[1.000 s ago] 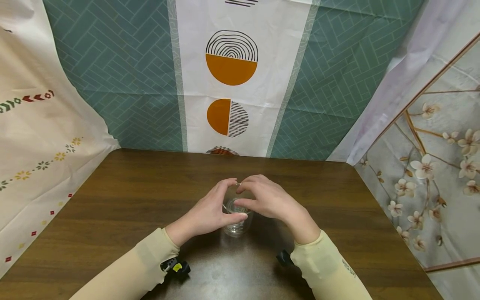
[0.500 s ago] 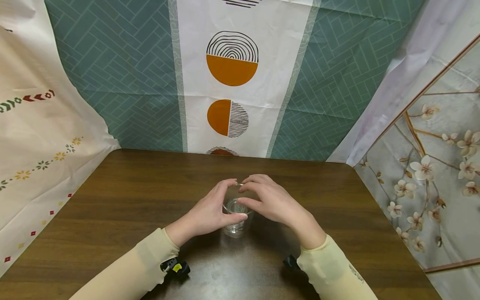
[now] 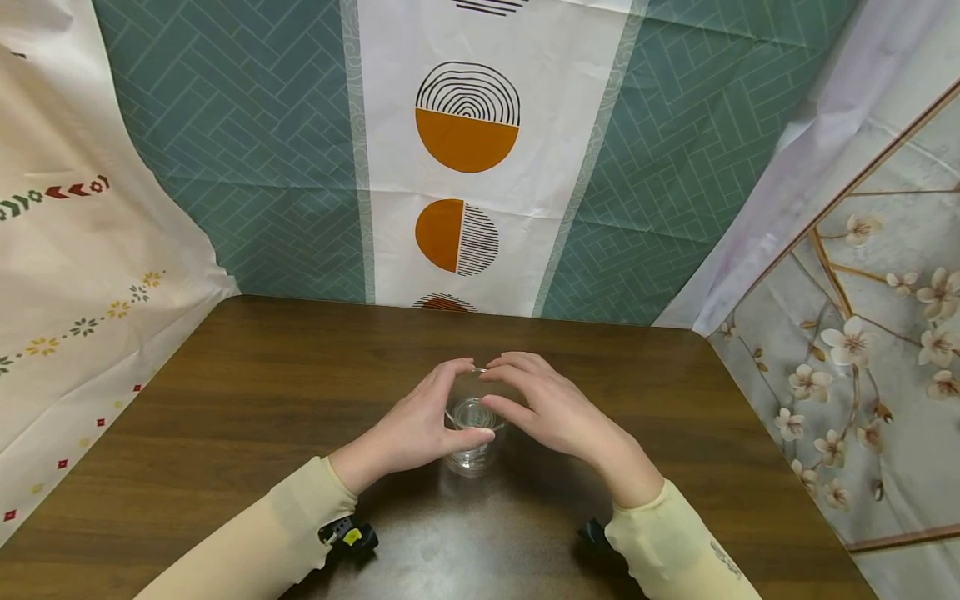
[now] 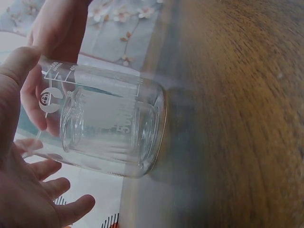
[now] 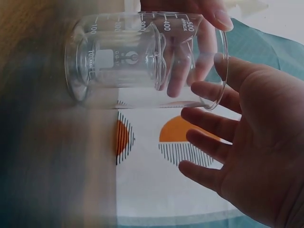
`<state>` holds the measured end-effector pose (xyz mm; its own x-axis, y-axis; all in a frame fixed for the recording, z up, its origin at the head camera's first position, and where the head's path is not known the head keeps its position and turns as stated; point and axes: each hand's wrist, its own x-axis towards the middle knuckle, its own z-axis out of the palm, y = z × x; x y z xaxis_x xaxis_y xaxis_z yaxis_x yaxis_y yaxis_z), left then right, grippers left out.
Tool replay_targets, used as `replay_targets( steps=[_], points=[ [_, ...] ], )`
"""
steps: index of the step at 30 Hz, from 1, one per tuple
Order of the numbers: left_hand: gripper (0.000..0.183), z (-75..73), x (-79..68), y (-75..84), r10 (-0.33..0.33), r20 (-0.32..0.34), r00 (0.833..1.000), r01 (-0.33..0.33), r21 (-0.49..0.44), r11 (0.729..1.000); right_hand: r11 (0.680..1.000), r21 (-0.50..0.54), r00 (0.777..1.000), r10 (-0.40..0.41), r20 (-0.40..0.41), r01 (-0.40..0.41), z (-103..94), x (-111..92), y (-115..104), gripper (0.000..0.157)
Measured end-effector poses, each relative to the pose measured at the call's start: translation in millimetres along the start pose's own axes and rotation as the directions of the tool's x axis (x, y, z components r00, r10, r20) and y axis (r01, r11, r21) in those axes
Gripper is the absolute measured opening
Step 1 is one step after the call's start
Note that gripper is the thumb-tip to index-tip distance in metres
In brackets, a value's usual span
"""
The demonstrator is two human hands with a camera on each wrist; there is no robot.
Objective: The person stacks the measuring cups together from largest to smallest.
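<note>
A large clear glass beaker (image 3: 468, 467) with white volume marks stands upright on the table. Inside it sits a smaller glass beaker (image 4: 102, 121), its base near the large one's bottom. My left hand (image 3: 420, 425) holds the large beaker near the rim, thumb in front and fingers around the far side. At the rim's right side is my right hand (image 3: 558, 408), its fingers spread and loosely bent, holding nothing. In the right wrist view its thumb and fingertips lie close to the rim of the large beaker (image 5: 73, 66); whether they touch it I cannot tell.
The brown wooden table (image 3: 262, 383) extends around the beakers. A green and white patterned cloth (image 3: 285, 167) hangs behind its far edge. Pale patterned cloths stand along the left and right sides. Dark wrist devices (image 3: 352, 537) sit under both cuffs.
My right hand has shifted a little to the right, its fingertips drawing back from over the beaker's mouth. The left hand and both beakers have stayed in place.
</note>
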<state>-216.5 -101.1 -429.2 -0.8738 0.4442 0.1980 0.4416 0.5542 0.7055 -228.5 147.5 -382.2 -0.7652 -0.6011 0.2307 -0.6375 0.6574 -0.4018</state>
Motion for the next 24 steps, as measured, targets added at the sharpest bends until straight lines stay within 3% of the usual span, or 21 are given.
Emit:
replay_targets(
  steps=[24],
  points=[
    [0.104, 0.7, -0.3, -1.3, 0.004, -0.006, 1.0, -0.004, -0.004, 1.0, 0.998, -0.066, 0.999, 0.02, -0.045, -0.023, -1.7, -19, 5, 0.05]
  ],
)
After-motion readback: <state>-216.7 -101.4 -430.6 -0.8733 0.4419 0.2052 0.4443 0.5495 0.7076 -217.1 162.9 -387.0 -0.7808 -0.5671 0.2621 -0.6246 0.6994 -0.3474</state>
